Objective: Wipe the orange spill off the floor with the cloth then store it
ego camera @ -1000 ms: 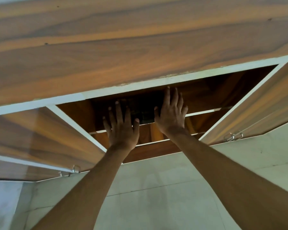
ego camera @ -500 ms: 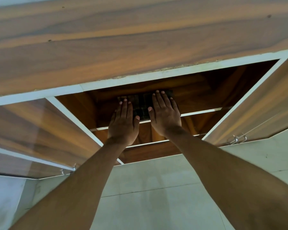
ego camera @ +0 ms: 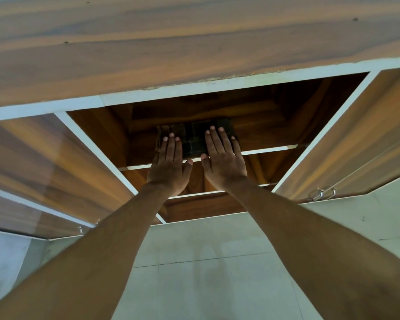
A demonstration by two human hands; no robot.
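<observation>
Cloth (ego camera: 195, 140), folded, at front edge of upper shelf (ego camera: 267, 149); left hand (ego camera: 170, 168) and right hand (ego camera: 224, 162) press it, fingers (ego camera: 171, 146) straight; storing seemingly almost done.

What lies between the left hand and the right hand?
The dark cloth, seen in the head view; the left hand and right hand rest flat on it.

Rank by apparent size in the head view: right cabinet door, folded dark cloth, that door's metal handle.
Right cabinet door, largest, though cropped by the frame.
Folded dark cloth, partly covered.
Metal handle, smallest.
</observation>
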